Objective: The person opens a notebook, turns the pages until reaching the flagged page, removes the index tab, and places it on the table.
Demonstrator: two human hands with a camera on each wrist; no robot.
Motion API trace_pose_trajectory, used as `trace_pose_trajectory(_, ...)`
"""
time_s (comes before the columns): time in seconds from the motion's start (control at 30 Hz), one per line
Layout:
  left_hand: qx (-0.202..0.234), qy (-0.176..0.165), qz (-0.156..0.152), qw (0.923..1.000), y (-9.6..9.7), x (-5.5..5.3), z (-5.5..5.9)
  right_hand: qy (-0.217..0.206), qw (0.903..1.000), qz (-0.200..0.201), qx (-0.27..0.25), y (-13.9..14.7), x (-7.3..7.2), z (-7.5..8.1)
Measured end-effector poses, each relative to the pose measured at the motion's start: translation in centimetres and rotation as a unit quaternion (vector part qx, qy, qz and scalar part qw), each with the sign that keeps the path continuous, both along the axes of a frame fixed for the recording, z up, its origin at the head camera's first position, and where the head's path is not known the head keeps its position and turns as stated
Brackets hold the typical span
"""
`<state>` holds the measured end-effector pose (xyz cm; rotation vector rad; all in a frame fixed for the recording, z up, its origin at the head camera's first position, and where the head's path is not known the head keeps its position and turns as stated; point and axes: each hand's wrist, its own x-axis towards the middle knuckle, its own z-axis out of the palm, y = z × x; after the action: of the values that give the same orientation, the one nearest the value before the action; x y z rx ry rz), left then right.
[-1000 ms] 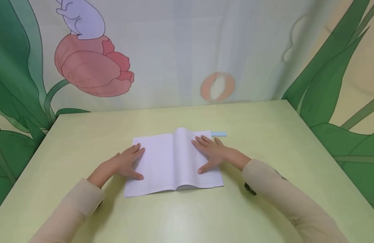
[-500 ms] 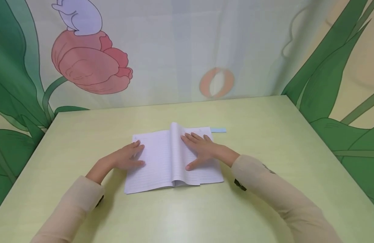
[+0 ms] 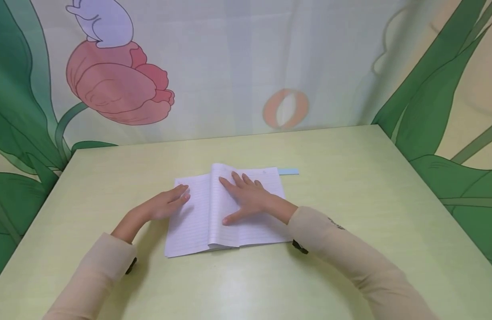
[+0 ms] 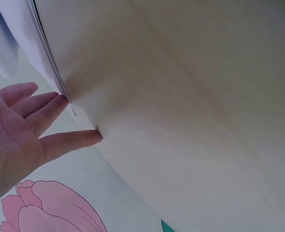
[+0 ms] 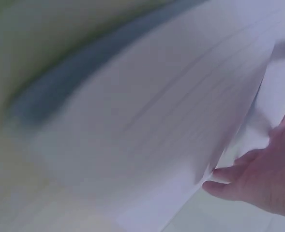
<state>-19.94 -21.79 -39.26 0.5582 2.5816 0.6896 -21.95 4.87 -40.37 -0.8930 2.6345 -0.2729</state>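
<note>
An open notebook with lined white pages [image 3: 192, 226] lies on the table in the head view. One page [image 3: 219, 231] curls over toward the left, its fold standing up left of the notebook's middle. My right hand [image 3: 250, 200] is spread flat on that page, fingers straight and thumb apart. At the notebook's left edge, my left hand [image 3: 164, 205] touches the left page with its fingertips, fingers extended. The left wrist view shows the left hand [image 4: 21, 128] with straight fingers at the notebook's edge. In the right wrist view, the right hand [image 5: 263, 179] is partly cut off beside the page.
A light blue strip [image 3: 288, 171] sticks out from the notebook's upper right edge. The pale green table [image 3: 350, 178] extends around the notebook. Behind it hangs a curtain [image 3: 214, 89] printed with flowers and leaves.
My right hand has slid left across the notebook, carrying the curled page over with it. My left hand has stayed near the left edge, its thumb drawing up toward the fingers.
</note>
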Motion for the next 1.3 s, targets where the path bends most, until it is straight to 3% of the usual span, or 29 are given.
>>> trace_pose_trajectory(0.17,0.004,-0.004,0.004,1.0000,0.1,0.2,0.1,0.006,0.9995,-0.019,-0.024,-1.3,0.5,0.0)
trace_pose_trajectory(0.53,0.054,0.008,0.046,0.9975,-0.9,-0.1,0.4,0.003,0.9963,0.028,-0.082,-3.1,1.8,0.1)
trace_pose_trajectory(0.8,0.081,0.010,0.049,0.9955,-1.9,0.2,0.7,-0.068,0.9880,0.073,-0.118,-3.6,1.8,-0.2)
trace_pose_trajectory(0.97,0.084,0.002,0.053,0.9950,-2.2,0.4,0.9,-0.074,0.9868,0.099,-0.105,-3.5,1.7,-0.3)
trace_pose_trajectory(1.13,0.059,-0.009,0.041,0.9974,-2.1,0.3,0.6,-0.075,0.9867,0.116,-0.086,-3.3,1.8,-0.5)
trace_pose_trajectory(1.3,-0.008,0.019,-0.011,0.9997,-1.6,0.3,-0.3,-0.072,0.9867,0.121,-0.080,-3.2,1.8,-0.6)
